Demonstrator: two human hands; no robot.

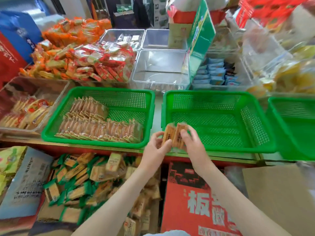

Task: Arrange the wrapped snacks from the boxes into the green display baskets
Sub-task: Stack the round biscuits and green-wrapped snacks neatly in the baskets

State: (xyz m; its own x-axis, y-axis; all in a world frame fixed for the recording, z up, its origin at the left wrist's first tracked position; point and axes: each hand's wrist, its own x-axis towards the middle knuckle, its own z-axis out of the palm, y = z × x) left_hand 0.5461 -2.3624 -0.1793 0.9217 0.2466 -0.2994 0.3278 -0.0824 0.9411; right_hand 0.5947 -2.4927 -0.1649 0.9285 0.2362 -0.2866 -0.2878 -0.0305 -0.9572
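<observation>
My left hand [156, 147] grips one tan wrapped snack [168, 135], and my right hand [191, 143] grips another [178, 133] right beside it. Both packs hover over the near left corner of the middle green basket [221, 147], which has nothing inside. The left green basket [95, 142] holds rows of orange-tan wrapped snacks [100, 123] standing on edge. Below the counter, an open box [25, 184] is piled with green-edged wrapped snacks [80, 178].
A third green basket [293, 150] sits at the right edge. Behind stand clear plastic bins [160, 82], heaps of red and orange snack packs [88, 62], blue packets [211, 74] and a green carton [201, 34]. A red box [196, 201] stands below my arms.
</observation>
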